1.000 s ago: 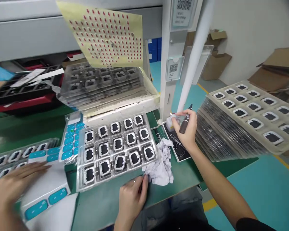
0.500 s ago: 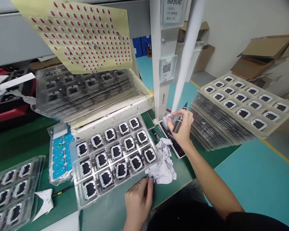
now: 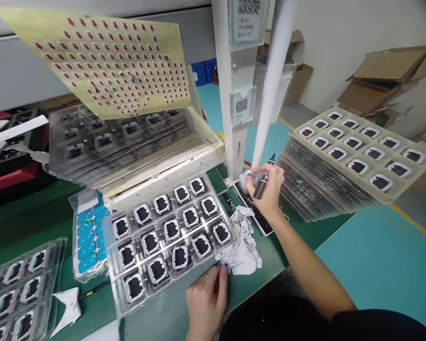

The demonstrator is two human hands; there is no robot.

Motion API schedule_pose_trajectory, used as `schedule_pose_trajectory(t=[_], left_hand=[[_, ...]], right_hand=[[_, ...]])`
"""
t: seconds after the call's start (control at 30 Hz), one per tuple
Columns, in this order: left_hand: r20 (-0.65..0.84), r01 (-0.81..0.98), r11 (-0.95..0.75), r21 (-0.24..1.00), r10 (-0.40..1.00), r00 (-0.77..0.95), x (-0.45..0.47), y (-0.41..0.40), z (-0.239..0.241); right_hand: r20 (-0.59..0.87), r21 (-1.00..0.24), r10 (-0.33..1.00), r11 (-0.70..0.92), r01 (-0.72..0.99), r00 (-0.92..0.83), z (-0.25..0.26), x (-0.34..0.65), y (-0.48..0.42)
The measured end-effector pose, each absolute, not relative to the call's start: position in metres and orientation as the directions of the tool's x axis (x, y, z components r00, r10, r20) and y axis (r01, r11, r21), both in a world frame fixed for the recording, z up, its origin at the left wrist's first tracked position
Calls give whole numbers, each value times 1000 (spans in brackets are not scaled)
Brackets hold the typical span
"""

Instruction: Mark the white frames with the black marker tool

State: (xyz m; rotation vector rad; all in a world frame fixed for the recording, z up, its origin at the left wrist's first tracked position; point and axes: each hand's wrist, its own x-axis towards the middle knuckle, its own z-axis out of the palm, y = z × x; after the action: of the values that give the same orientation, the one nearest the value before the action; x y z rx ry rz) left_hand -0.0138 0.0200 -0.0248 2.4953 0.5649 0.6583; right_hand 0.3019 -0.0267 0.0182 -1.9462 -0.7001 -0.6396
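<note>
My right hand [image 3: 270,189] is closed around a black marker [image 3: 264,182], its dark end pointing up and away. Its fingertips are at a crumpled whitish wad [image 3: 247,182] in a narrow white-edged box [image 3: 268,231]; whether they grip the wad I cannot tell. My left hand [image 3: 208,296] rests on the table with its fingers curled, and anything inside is hidden. Just above it lies crumpled white paper or cloth [image 3: 243,246]. A clear plastic tray [image 3: 163,253] with rows of white-framed black parts lies left of that, near my left fingers.
Stacked trays [image 3: 312,184] stand at the right, and more trays [image 3: 120,151] on the left behind a yellow sticker sheet [image 3: 128,61]. A white post [image 3: 230,94] rises at the back. Blue stickers [image 3: 87,248] and another tray [image 3: 19,284] lie left.
The camera view has shifted slightly. My right hand still holds the marker by the box, and my left hand stays curled at the tray's front edge.
</note>
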Motion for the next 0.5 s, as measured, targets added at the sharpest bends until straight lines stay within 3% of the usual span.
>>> schedule_pose_trajectory(t=[0.5], left_hand=[[326, 289, -812, 508, 491, 808, -17, 22, -30]], right_hand=[[709, -584, 180, -391, 711, 681, 11, 304, -24]])
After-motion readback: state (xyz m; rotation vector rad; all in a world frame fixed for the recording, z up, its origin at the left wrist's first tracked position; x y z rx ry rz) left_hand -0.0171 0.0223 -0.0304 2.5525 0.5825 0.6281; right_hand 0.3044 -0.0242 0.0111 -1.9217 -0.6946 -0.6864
